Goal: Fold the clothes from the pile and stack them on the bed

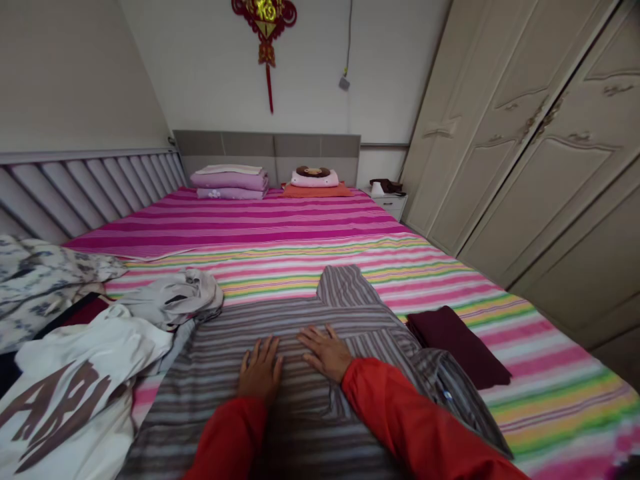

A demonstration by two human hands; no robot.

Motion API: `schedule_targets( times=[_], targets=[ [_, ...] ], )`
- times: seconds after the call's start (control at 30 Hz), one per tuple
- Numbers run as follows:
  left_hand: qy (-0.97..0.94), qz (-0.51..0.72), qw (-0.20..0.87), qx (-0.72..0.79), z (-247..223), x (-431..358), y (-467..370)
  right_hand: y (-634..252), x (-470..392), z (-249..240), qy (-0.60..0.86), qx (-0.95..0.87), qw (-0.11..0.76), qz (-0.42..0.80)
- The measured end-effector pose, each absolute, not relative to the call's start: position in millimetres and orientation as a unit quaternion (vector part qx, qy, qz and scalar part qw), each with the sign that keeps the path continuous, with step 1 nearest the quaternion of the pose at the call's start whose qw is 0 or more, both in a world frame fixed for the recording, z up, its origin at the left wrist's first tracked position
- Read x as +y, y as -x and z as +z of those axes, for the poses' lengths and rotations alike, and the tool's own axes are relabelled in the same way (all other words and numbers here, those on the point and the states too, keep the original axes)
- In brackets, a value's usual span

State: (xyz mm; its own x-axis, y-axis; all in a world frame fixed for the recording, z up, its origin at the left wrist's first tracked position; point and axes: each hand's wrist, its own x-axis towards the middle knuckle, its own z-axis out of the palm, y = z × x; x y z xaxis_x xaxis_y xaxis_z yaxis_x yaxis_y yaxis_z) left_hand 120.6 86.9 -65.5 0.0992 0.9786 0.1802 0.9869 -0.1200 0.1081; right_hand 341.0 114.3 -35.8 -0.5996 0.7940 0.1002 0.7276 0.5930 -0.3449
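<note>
A grey striped garment lies spread on the bed, its collar part pointing toward the headboard and one sleeve bunched at the right. My left hand rests flat on its middle, fingers apart. Just to the right, my right hand also lies palm down on the cloth with its fingers spread. Neither hand grips anything. Beside the garment on the right is a folded dark maroon cloth.
At the left lie a white printed shirt, a light grey garment and a floral cloth. Folded purple bedding and a pink pillow sit near the headboard. A wardrobe stands at the right.
</note>
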Motion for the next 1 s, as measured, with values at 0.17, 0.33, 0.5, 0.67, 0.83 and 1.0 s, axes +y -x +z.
schedule_targets(
  times=[0.17, 0.33, 0.5, 0.67, 0.83, 1.0],
  targets=[
    [0.74, -0.113, 0.037, -0.662, -67.6, 85.1, -122.3, -406.3, 172.8, -19.7, 0.596, -0.794, 0.074, 0.092],
    [0.736, -0.112, 0.016, -0.667, -64.5, 84.1, -124.0, -424.0, 201.7, 4.0, 0.715, -0.692, 0.087, 0.049],
    [0.736, -0.112, -0.017, -0.667, -57.9, 82.6, -125.2, -335.2, 160.5, -15.7, 0.477, -0.868, 0.109, 0.085],
    [0.74, -0.136, -0.013, -0.659, -61.5, 81.6, -125.1, -331.2, 168.3, -32.1, 0.462, -0.865, 0.138, 0.136],
    [0.733, -0.145, -0.007, -0.664, -66.7, 82.8, -124.9, -403.2, 232.5, -7.5, 0.638, -0.702, 0.275, 0.155],
    [0.735, -0.138, -0.01, -0.664, -64.2, 81.5, -125.5, -433.7, 263.2, 4.9, 0.697, -0.521, 0.438, 0.227]
  ],
)
